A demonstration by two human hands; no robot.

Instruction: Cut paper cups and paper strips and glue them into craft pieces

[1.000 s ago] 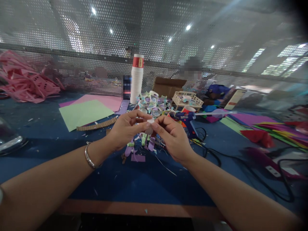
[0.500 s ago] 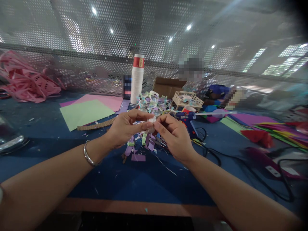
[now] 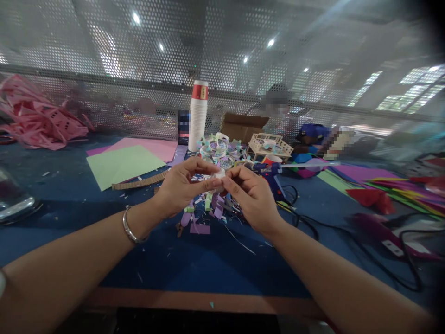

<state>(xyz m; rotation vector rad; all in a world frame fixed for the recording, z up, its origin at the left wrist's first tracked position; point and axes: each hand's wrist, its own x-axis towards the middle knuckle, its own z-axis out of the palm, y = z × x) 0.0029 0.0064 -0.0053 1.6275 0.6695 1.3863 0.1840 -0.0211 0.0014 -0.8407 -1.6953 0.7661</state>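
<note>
Between my fingertips is a small white piece [image 3: 219, 174], perhaps paper; its exact kind is too small to make out. My left hand [image 3: 186, 184] pinches it from the left, thumb below and forefinger above. From the right, my right hand [image 3: 252, 197] pinches the same piece with thumb and forefinger. Both hands are above the table, over a litter of purple and green paper scraps [image 3: 218, 204]. Just behind them is a heap of curled paper pieces [image 3: 222, 146]. A blue glue gun [image 3: 273, 178] with a clear glue stick is beside my right hand.
A tall stack of paper cups [image 3: 198, 120] stands at the back, near a cardboard box [image 3: 243, 126] and a small wooden tray [image 3: 269, 146]. Coloured sheets [image 3: 127, 162] lie left; pink strips [image 3: 45, 116] are farther left. Black cables [image 3: 347, 225] and a purple power strip [image 3: 389, 239] are right.
Both hands keep their pinch on the small white piece, almost in the same spot. The fingers have shifted only slightly, and the camera view has tilted a little.
</note>
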